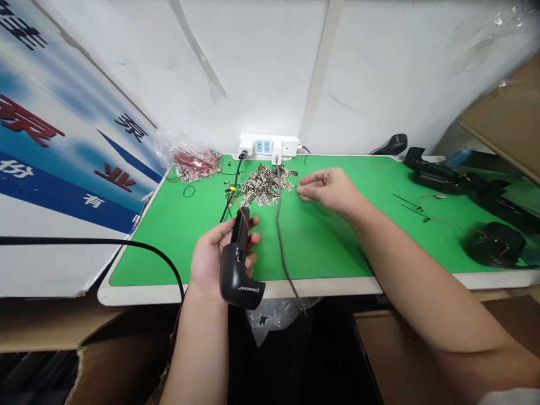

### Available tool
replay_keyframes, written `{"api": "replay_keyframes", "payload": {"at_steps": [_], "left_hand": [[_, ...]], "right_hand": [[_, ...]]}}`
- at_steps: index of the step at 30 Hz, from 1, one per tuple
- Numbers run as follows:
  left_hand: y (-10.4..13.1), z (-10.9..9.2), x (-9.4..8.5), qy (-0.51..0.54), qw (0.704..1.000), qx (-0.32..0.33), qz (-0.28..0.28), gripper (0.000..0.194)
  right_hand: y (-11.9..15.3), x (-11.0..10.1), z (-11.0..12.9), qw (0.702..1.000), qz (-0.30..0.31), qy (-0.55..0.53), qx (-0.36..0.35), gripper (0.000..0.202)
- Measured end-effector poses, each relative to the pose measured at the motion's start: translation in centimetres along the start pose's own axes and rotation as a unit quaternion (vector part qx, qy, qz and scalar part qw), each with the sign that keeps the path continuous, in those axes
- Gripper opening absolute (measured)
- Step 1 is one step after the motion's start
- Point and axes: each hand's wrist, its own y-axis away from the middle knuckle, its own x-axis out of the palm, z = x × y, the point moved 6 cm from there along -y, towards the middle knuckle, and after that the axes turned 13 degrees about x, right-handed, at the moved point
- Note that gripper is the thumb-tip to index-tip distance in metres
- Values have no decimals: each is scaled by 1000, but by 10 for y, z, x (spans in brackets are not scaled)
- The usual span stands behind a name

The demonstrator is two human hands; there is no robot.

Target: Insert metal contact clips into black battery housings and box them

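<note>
My left hand (211, 250) is wrapped round a black plastic tool housing (236, 275), a bent handle shape with small white lettering. A red wire (242, 207) rises from its upper end. Beyond the housing, on the green mat, lies a heap of small shiny metal pieces (261, 184). At the right edge of this heap is my right hand (324, 190), its thumb and forefinger brought together in a pinch. Whatever may be between those fingertips is too small to make out.
A white power strip (291, 146) with plugs stands against the wall. Its grey cable (279, 236) crosses the green mat (337, 247). A clear bag of red parts (196, 163) lies back left. More black housings (441, 177) and wired parts (493, 244) lie right. Cardboard boxes (396, 349) stand below.
</note>
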Motion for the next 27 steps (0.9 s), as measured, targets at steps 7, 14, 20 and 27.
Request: {"api": "replay_keyframes", "payload": {"at_steps": [7, 14, 20, 27], "left_hand": [[5, 3, 4, 60, 993, -4, 101, 22], [11, -2, 6, 89, 987, 56, 125, 23], [3, 7, 8, -86, 992, 87, -30, 27], [-3, 17, 16, -174, 970, 162, -48, 30]], "right_hand": [[10, 3, 7, 997, 40, -1, -60, 21], [26, 15, 12, 990, 118, -32, -63, 30], [40, 24, 23, 967, 188, -116, -128, 30], [52, 30, 27, 952, 211, -177, -133, 30]]}}
